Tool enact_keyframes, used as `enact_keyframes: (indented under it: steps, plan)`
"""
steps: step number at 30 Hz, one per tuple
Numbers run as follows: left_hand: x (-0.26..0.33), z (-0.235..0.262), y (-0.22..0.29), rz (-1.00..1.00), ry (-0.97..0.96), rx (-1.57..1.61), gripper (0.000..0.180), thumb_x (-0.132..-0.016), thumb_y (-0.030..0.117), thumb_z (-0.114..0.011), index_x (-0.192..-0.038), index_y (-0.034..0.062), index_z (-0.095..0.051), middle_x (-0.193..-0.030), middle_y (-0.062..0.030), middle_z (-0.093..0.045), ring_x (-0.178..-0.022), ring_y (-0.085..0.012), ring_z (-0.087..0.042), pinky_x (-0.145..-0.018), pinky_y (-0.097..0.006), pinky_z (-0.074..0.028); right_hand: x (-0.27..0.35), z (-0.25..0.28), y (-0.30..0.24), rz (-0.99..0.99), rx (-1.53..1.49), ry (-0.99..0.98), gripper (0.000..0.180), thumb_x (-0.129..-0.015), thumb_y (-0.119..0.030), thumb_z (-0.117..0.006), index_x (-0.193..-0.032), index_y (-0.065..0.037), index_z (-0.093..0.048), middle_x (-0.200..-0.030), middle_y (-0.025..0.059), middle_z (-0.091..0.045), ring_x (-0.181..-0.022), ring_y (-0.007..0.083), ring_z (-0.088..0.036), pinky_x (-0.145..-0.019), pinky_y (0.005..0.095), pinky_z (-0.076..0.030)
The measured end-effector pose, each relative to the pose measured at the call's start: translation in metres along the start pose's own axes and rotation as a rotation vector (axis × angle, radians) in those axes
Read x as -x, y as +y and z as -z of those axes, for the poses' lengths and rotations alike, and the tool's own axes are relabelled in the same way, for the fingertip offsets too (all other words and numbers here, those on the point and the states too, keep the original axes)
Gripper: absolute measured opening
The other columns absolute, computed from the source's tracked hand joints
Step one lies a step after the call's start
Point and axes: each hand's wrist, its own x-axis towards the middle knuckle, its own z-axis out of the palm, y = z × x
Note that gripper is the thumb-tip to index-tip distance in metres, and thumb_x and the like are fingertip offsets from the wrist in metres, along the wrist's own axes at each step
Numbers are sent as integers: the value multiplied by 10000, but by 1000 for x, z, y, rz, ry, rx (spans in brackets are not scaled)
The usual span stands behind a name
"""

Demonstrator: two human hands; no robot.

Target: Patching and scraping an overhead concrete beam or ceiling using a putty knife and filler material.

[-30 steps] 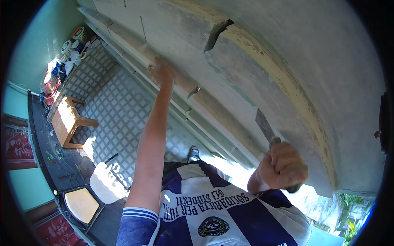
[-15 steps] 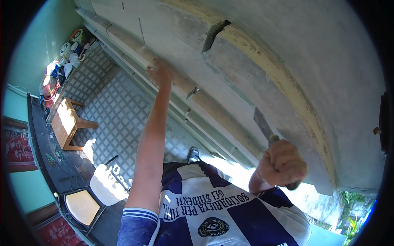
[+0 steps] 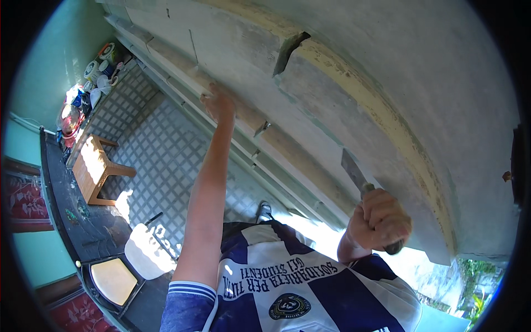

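Little moves since the earlier frame beyond a slight shift of view. Bare left hand (image 3: 221, 106) rests on the long beige ledge (image 3: 293, 148); its finger closure cannot be determined. Rightward, the flat grey metal-bladed scraper (image 3: 353, 170) stands at the pale grey plastered wall (image 3: 326, 94), its handle clamped in the bare right hand (image 3: 377, 220). Scraping appears in hand; the next stroke calls for a steady, shallow blade angle.

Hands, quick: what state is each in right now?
Left hand: at the ledge; whether open or gripping cannot be told.
Right hand: closed, holding the scraper.
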Motion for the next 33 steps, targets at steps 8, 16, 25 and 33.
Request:
enact_keyframes:
  steps: [8, 16, 25, 33]
  plan:
    - [1, 1, 1, -3, -19, 6, 818, -981, 580, -398, -1478, -60, -282, -1391, -331, -454, -1253, -472, -503, -1028, -539, -424, -4, 5, -8, 24, 78, -21, 410, -1075, -265, -392, -695, -119, -341, -547, 20, -352, -426, 120, -326, -372, 259, -313]
    - [-5, -4, -2, 6, 7, 11, 839, -970, 609, -388, -1468, -60, -295, -1390, -337, -450, -1269, -463, -487, -1045, -528, -406, 0, 21, -15, 40, 148, -75, 396, -1074, -247, -383, -699, -120, -382, -535, 23, -403, -411, 129, -378, -363, 255, -355]
    - [-1, -1, -1, -9, -18, 71, 851, -966, 611, -401, -1475, -62, -289, -1407, -316, -451, -1279, -442, -487, -1055, -508, -404, 3, 17, -12, -100, 169, -75, 421, -1066, -252, -407, -668, -112, -398, -509, 23, -380, -404, 132, -384, -353, 265, -352]
    - [-5, -3, -6, -54, -5, 51, 860, -965, 609, -411, -1467, -80, -300, -1418, -310, -446, -1275, -441, -491, -1048, -490, -418, 5, 21, -17, -141, 216, -119, 395, -1057, -224, -418, -676, -131, -376, -540, 12, -375, -414, 120, -360, -362, 246, -362]
